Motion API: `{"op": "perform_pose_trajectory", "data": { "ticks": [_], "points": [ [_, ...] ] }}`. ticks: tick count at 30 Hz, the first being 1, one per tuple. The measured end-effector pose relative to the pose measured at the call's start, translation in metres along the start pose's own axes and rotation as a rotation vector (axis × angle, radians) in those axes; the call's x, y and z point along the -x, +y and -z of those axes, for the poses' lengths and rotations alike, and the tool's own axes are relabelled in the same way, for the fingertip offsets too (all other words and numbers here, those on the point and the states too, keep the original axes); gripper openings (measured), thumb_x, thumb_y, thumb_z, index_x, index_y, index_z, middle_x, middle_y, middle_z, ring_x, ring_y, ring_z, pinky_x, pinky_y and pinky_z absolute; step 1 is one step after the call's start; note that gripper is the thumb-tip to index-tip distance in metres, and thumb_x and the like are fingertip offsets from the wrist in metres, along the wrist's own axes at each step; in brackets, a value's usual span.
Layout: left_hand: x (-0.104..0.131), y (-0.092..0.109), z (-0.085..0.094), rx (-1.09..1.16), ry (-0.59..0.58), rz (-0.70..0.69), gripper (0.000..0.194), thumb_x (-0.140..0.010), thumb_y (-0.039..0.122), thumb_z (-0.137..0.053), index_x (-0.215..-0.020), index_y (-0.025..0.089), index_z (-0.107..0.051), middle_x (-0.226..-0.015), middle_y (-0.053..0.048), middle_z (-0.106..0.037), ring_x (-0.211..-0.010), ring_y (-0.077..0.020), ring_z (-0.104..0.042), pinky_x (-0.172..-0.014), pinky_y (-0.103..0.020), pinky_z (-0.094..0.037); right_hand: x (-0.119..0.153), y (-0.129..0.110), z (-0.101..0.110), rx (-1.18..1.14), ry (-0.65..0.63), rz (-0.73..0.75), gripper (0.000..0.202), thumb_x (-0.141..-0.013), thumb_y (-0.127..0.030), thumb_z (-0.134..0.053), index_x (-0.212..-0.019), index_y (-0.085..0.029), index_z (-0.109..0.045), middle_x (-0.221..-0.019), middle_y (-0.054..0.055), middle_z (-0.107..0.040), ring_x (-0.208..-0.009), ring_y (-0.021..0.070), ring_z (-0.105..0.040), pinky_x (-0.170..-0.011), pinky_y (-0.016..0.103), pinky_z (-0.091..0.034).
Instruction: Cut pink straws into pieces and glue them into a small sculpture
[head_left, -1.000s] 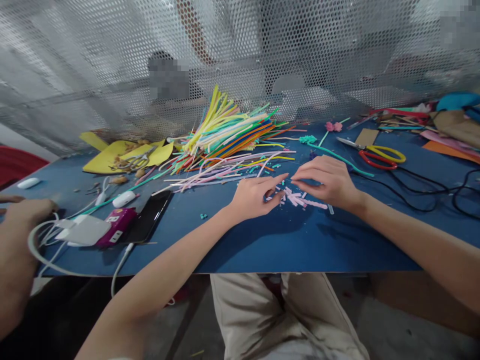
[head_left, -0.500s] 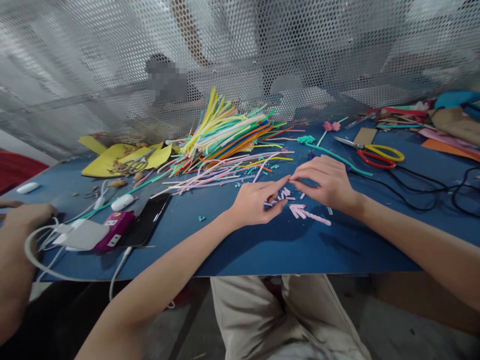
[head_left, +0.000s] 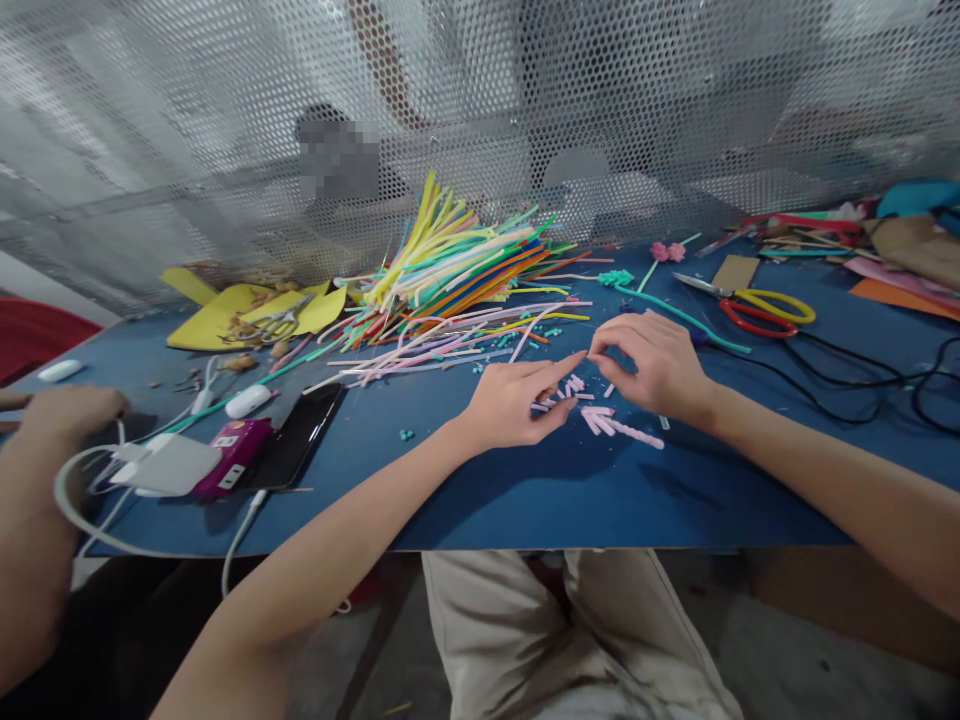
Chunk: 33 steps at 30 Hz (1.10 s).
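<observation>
Both hands bare, left hand and right hand, slim fingers; left forearm and right forearm uncovered too, smooth and plain. Trousers are beige, loose cut, matte fabric, soft creases down both thighs, deeper wrinkles at the lap. Pale greyish cloth at the waist, garment type unclear.

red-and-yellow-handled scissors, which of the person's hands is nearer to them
Right. The right hand is just left of the red-and-yellow-handled scissors and closer to the table's front edge; the left hand is farther left, beyond the right.
</observation>
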<state>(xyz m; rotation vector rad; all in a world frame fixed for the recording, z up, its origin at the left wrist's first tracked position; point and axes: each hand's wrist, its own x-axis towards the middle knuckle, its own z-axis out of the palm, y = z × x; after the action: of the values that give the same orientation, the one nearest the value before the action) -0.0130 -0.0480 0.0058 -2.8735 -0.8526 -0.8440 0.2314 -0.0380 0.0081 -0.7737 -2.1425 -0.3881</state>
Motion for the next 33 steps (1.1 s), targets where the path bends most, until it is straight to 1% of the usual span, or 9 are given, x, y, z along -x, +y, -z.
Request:
{"op": "perform_pose_trajectory", "data": {
  "ticks": [7, 10, 12, 15, 19, 22, 25, 28, 33],
  "points": [
    [-0.001, 0.0, 0.001, 0.0, -0.004, -0.002, 0.055, -0.1, 0.04, -0.05, -0.149, 0.017, -0.046, -0.075, 0.003, -0.064, -0.066, -0.0105, -0.059, -0.061, -0.023, -0.043, 0.001, -0.001, 0.002, -0.065, 0.053, -0.079, 0.003, -0.09, -0.021, -0.065, -0.087, -0.021, -0.064, -0.088, 0.002, -0.074, -0.077, 0.0173, -0.065, -0.074, 0.033, -0.046],
    [-0.001, 0.002, 0.004, 0.005, -0.014, 0.011, 0.053, -0.099, 0.04, -0.052, -0.148, 0.019, -0.048, -0.076, 0.003, -0.066, -0.067, -0.0106, -0.061, -0.062, -0.023, -0.043, 0.002, 0.0, 0.002, -0.115, 0.025, -0.145, 0.018, -0.093, -0.023, -0.061, -0.075, -0.021, -0.062, -0.069, 0.001, -0.068, -0.063, 0.0149, -0.059, -0.066, 0.032, -0.044],
    [-0.001, 0.003, 0.006, 0.005, -0.016, 0.035, 0.052, -0.097, 0.041, -0.055, -0.146, 0.021, -0.051, -0.08, 0.003, -0.068, -0.069, -0.011, -0.063, -0.062, -0.024, -0.042, 0.003, 0.001, 0.002, -0.161, 0.0, -0.202, 0.024, -0.096, -0.025, -0.057, -0.073, -0.021, -0.062, -0.068, 0.001, -0.067, -0.058, 0.0136, -0.056, -0.061, 0.031, -0.043],
    [-0.002, 0.001, 0.008, -0.015, -0.017, 0.109, 0.05, -0.096, 0.045, -0.058, -0.141, 0.024, -0.057, -0.091, 0.001, -0.072, -0.079, -0.0132, -0.067, -0.067, -0.024, -0.045, 0.005, 0.004, 0.006, -0.263, -0.001, -0.279, 0.024, -0.1, -0.029, -0.051, -0.084, -0.021, -0.067, -0.082, 0.003, -0.072, -0.065, 0.0145, -0.061, -0.063, 0.031, -0.045],
    [-0.005, -0.006, 0.006, -0.095, -0.011, 0.272, 0.047, -0.099, 0.052, -0.051, -0.134, 0.023, -0.064, -0.112, -0.006, -0.073, -0.094, -0.0179, -0.07, -0.074, -0.025, -0.049, 0.006, 0.008, 0.015, -0.431, -0.052, -0.329, 0.047, -0.107, -0.033, -0.033, -0.08, -0.022, -0.07, -0.071, 0.002, -0.07, -0.066, 0.0148, -0.064, -0.064, 0.03, -0.046],
    [-0.006, -0.011, 0.005, -0.118, -0.037, 0.333, 0.045, -0.103, 0.052, -0.044, -0.133, 0.026, -0.065, -0.119, -0.005, -0.072, -0.102, -0.019, -0.07, -0.078, -0.026, -0.05, 0.005, 0.009, 0.016, -0.364, -0.119, -0.4, 0.032, -0.101, -0.041, -0.049, -0.088, -0.022, -0.071, -0.072, 0.001, -0.071, -0.058, 0.0137, -0.06, -0.06, 0.029, -0.044],
    [-0.006, -0.013, 0.004, -0.097, -0.048, 0.344, 0.042, -0.106, 0.047, -0.038, -0.131, 0.029, -0.066, -0.122, -0.003, -0.071, -0.108, -0.0183, -0.068, -0.083, -0.026, -0.05, 0.004, 0.01, 0.012, -0.287, -0.214, -0.467, 0.019, -0.094, -0.04, -0.063, -0.093, -0.022, -0.071, -0.068, -0.002, -0.07, -0.052, 0.012, -0.055, -0.056, 0.028, -0.041],
    [-0.005, -0.015, 0.003, -0.092, -0.051, 0.343, 0.041, -0.106, 0.049, -0.039, -0.128, 0.029, -0.067, -0.119, -0.002, -0.072, -0.106, -0.0175, -0.068, -0.081, -0.025, -0.05, 0.003, 0.01, 0.007, -0.322, -0.258, -0.455, 0.019, -0.096, -0.037, -0.06, -0.093, -0.023, -0.072, -0.071, -0.001, -0.073, -0.055, 0.0121, -0.058, -0.058, 0.028, -0.042],
    [-0.004, -0.019, 0.0, -0.091, -0.082, 0.322, 0.04, -0.102, 0.053, -0.049, -0.13, 0.03, -0.066, -0.102, -0.001, -0.074, -0.085, -0.0145, -0.068, -0.067, -0.024, -0.046, 0.003, 0.011, 0.006, -0.329, -0.243, -0.412, 0.019, -0.098, -0.033, -0.058, -0.095, -0.022, -0.073, -0.078, 0.0, -0.075, -0.061, 0.0131, -0.061, -0.061, 0.028, -0.044]
  ]
}}
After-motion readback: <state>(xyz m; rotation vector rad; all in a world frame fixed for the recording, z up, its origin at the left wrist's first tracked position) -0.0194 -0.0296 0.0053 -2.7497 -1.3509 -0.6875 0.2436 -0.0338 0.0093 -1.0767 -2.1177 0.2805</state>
